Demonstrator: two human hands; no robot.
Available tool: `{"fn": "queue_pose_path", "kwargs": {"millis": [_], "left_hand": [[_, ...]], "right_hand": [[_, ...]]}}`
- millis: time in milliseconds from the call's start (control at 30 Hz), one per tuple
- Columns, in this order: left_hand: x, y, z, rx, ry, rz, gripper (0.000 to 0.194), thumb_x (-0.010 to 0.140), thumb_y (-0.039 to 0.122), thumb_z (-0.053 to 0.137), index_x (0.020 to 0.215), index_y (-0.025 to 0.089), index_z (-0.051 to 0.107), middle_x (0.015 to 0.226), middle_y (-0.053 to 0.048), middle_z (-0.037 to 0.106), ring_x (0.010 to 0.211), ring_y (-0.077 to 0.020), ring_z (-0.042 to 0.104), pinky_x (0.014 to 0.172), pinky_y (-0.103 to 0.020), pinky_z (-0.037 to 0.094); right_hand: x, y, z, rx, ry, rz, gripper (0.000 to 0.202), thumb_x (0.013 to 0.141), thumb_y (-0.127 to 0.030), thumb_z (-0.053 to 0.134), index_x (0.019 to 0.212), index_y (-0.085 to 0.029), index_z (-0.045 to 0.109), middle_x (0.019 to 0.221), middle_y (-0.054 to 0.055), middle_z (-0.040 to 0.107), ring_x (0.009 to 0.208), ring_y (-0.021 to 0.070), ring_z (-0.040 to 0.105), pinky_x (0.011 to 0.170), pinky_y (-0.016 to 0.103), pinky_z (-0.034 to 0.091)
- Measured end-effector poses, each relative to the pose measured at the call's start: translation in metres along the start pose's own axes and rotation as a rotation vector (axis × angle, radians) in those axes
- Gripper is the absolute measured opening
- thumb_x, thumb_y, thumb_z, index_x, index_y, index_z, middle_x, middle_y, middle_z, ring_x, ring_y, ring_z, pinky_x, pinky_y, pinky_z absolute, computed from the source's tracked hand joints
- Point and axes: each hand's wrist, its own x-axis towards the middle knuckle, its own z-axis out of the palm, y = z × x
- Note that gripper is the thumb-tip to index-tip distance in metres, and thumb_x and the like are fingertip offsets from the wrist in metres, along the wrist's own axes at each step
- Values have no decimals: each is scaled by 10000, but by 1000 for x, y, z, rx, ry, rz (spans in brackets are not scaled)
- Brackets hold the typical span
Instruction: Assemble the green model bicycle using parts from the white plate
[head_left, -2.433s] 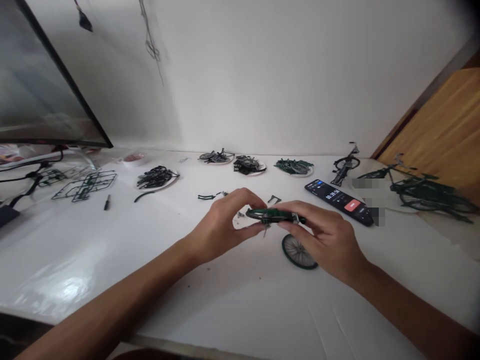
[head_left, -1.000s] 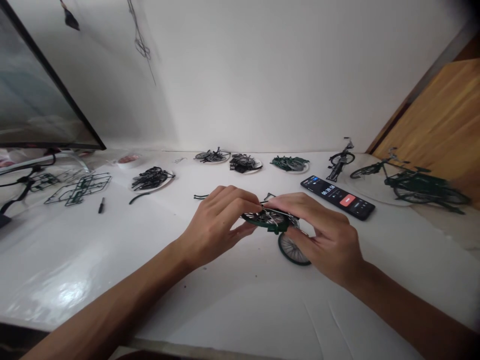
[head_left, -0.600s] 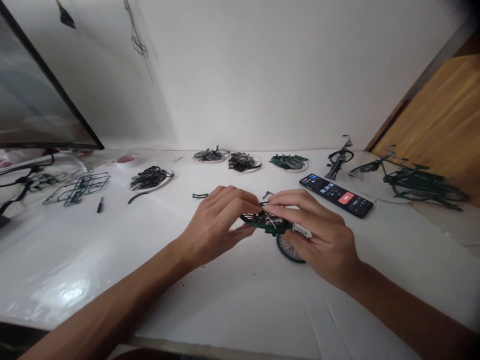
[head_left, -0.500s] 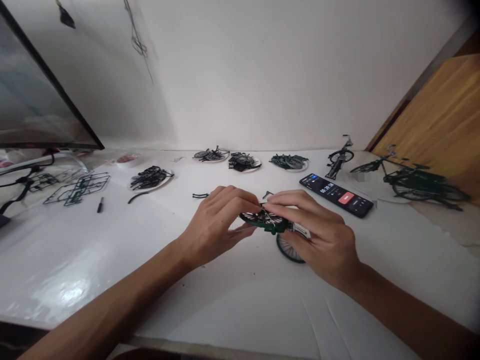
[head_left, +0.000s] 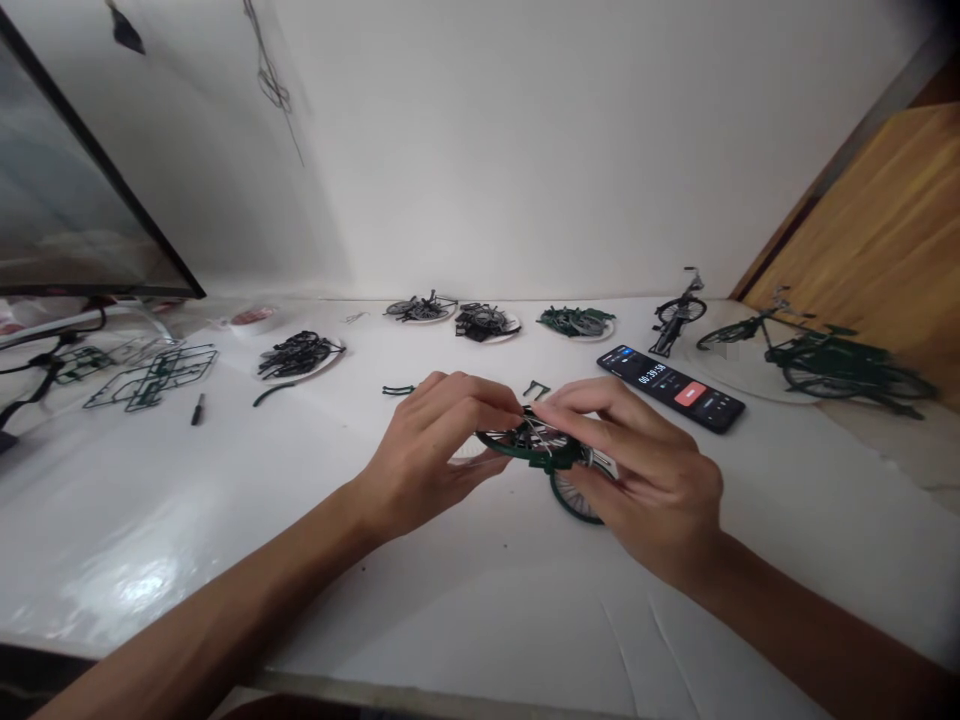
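Between my two hands, above the white table, is a green model bicycle [head_left: 547,462], tilted on its side. My left hand [head_left: 435,450] is closed on the far-left wheel, fingertips at its spokes and hub. With thumb and fingers, my right hand [head_left: 645,460] grips the frame near the same wheel. The other wheel [head_left: 576,497] shows below my right hand, partly covered by it. A small green part [head_left: 535,390] lies just behind my hands. Left of it lies a thin dark green strip [head_left: 397,389]. My fingers hide much of the bicycle's middle.
Plates of model parts [head_left: 300,355] stand along the back. A phone [head_left: 675,388] with a running timer lies at right, near two assembled model bicycles [head_left: 847,360]. Green sprue frames [head_left: 157,375], a small screwdriver [head_left: 198,409] and a monitor [head_left: 82,190] are at left.
My right hand has shifted slightly, and its fingers have lifted a little off the wheel's far rim, uncovering more of the small green part behind. My left hand keeps its hold.
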Motion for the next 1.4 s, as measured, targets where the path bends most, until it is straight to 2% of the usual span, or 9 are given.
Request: {"fn": "queue_pose_path", "kwargs": {"millis": [167,300,633,767,967,1100,1400], "left_hand": [[2,0,-1,-36,16,-20,201,886,138,713,1041,176,591,1015,-70,714,883,-172,662,750,-336,490],[2,0,-3,-65,25,-79,225,888,191,732,1076,184,608,989,-62,731,858,-171,673,758,-345,481],[4,-1,-2,-105,39,-61,196,877,172,735,1046,174,635,1015,-78,719,938,-191,680,777,-343,516],[2,0,-1,-123,50,-58,245,842,130,767,1050,155,639,1010,-76,719,935,-188,682,793,-343,513],[-2,-2,0,-154,15,-152,372,841,120,765,1184,155,623,1068,-78,697,896,-161,678,817,-337,516],[-1,-2,0,-115,-12,-135,323,850,119,756,1151,145,640,1093,-83,694,975,-173,676,833,-331,518],[1,0,0,-160,20,-113,275,856,132,752,1095,149,616,1049,-79,677,933,-171,663,797,-336,521]], "right_hand": [[-1,1,2,61,37,30,531,868,5,627,1265,-344,674,1075,58,665,1033,232,627,852,431,559],[-2,-1,4,65,70,53,464,868,-12,640,1200,-328,708,1070,52,682,1046,235,633,855,425,554],[-2,-2,5,52,95,72,427,868,-16,651,1181,-300,716,1060,55,681,1043,227,628,844,407,538],[-2,-2,5,51,102,59,439,854,0,663,1186,-282,715,1055,58,678,1038,222,629,833,395,537],[-2,-2,5,46,87,75,380,826,-3,705,1122,-239,738,1021,62,680,993,212,635,828,390,539],[-1,1,6,53,73,87,370,824,-8,712,1121,-227,736,1016,65,681,980,210,635,821,397,544],[-2,-1,4,36,93,56,418,836,12,683,1157,-253,725,1039,66,677,1016,215,626,828,401,531]]}}
